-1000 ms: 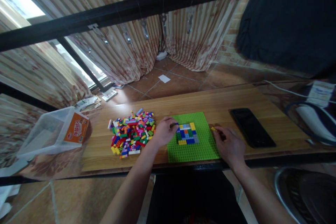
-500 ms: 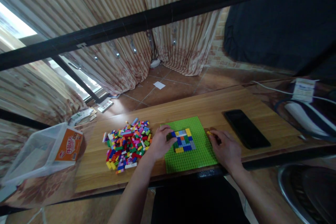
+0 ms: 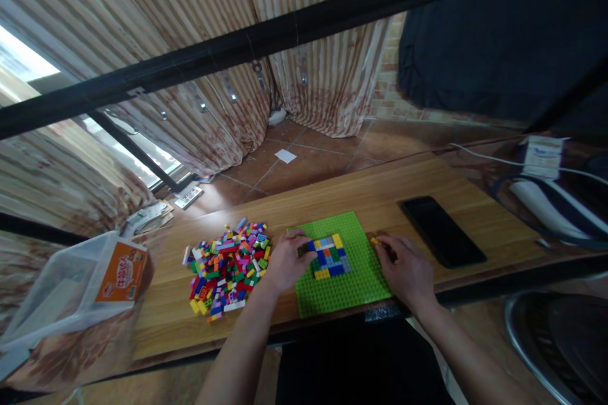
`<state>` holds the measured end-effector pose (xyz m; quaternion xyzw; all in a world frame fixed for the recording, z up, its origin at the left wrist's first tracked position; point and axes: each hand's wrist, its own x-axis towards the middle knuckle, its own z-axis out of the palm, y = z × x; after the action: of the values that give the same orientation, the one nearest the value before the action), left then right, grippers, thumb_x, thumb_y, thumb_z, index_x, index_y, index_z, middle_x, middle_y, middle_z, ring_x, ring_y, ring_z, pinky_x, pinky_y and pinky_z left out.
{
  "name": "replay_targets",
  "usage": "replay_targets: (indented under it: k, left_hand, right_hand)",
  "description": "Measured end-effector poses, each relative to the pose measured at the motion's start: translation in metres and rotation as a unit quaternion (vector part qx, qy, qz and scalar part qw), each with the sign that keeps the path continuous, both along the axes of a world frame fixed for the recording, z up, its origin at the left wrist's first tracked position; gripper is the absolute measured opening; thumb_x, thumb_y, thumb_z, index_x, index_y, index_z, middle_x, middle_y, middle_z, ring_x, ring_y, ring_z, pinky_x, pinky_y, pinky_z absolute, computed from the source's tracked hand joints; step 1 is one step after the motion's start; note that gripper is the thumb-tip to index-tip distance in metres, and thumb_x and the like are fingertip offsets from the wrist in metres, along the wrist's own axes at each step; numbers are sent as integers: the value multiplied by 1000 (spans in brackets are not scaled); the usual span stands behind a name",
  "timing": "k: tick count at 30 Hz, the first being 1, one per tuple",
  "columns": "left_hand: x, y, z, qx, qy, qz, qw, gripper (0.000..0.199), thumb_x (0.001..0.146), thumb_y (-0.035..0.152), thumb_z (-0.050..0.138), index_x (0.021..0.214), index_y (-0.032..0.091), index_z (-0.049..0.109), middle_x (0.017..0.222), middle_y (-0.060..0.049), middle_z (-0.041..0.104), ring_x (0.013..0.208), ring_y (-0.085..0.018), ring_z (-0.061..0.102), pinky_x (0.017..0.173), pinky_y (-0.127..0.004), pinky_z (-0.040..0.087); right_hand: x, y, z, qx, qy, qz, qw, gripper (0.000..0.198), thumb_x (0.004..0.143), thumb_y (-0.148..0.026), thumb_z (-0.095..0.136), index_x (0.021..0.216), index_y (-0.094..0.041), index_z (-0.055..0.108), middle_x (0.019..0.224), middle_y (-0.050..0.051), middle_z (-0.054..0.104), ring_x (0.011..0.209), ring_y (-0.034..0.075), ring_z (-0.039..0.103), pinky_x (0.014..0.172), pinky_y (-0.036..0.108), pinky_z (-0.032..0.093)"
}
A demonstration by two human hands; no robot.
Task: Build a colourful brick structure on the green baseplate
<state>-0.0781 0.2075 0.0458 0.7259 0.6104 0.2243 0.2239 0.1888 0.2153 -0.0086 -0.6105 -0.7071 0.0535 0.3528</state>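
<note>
While the left hand (image 3: 289, 259) curves over the left edge of the multicoloured plastic brick patch (image 3: 331, 257), its fingertips lie by the dark blue brick at the corner; whether they grip it, I cannot tell. The patch sits on the square lime-green studded baseplate (image 3: 351, 291), which lies on the brown wooden worktop (image 3: 166, 335). The right hand (image 3: 407, 269) pinches a small yellow plastic brick (image 3: 375, 241) just beside the baseplate's right edge. To seat a brick well here, it seems best to square it with its neighbours, feel the studs line up, then press straight down with one fingertip, the other hand steadying the baseplate, since a sideways push could loosen bricks already in the patch.
</note>
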Motion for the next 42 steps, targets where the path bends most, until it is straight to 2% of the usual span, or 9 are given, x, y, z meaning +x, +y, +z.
replay_targets:
  k: [10,15,21,24,27,34,37,42]
  left_hand:
    - [2,-1,-9,15,37,15,999,24,78,28,68,101,21,71,120,-8,61,111,-23,57,102,-40,42]
    - [5,-6,-7,23,75,18,997,26,80,30,67,104,21,69,120,-8,61,111,-24,56,100,-43,43]
    - [13,-21,-3,67,91,42,993,36,85,31,59,119,19,58,119,-10,61,112,-25,55,100,-44,42]
    - [18,-30,-4,80,80,66,991,47,86,31,57,130,17,48,125,-12,58,116,-26,53,101,-45,42]
    - [27,-42,-8,99,86,90,987,48,88,28,52,133,15,43,131,-15,54,124,-27,48,104,-46,40]
    - [53,-60,-21,92,132,94,983,46,91,29,44,135,13,45,140,-14,48,130,-30,42,107,-49,37]
    - [58,-60,-22,81,142,112,980,47,92,32,41,136,14,45,142,-14,47,131,-31,40,107,-51,35]
    - [58,-57,-24,92,172,98,976,47,93,34,38,133,12,48,139,-14,50,125,-30,45,107,-49,35]
  right_hand:
    - [0,0,-3,-4,-1,-6,1000,30,90,-42,46,96,-21,67,96,7,68,84,21,62,73,33,46]
    - [2,2,-6,2,-11,6,1000,34,90,-43,43,96,-20,67,94,8,68,82,22,61,70,34,46]
    - [4,4,-8,13,4,30,999,34,89,-42,43,96,-20,67,94,9,68,81,22,61,68,34,46]
    - [4,3,-8,15,15,32,999,33,88,-42,44,97,-20,67,93,9,67,79,22,61,68,34,46]
    - [4,3,-6,15,21,41,999,33,87,-41,45,99,-19,66,93,9,67,79,21,60,69,34,46]
    - [5,2,-4,-6,28,37,999,31,85,-38,47,102,-19,65,95,8,66,76,20,59,68,33,46]
    - [7,2,-7,-9,14,30,999,33,85,-40,46,101,-19,66,92,8,66,76,22,59,67,34,45]
    - [10,2,-10,-22,-10,21,999,37,85,-44,44,98,-19,68,92,9,67,79,24,60,68,36,45]
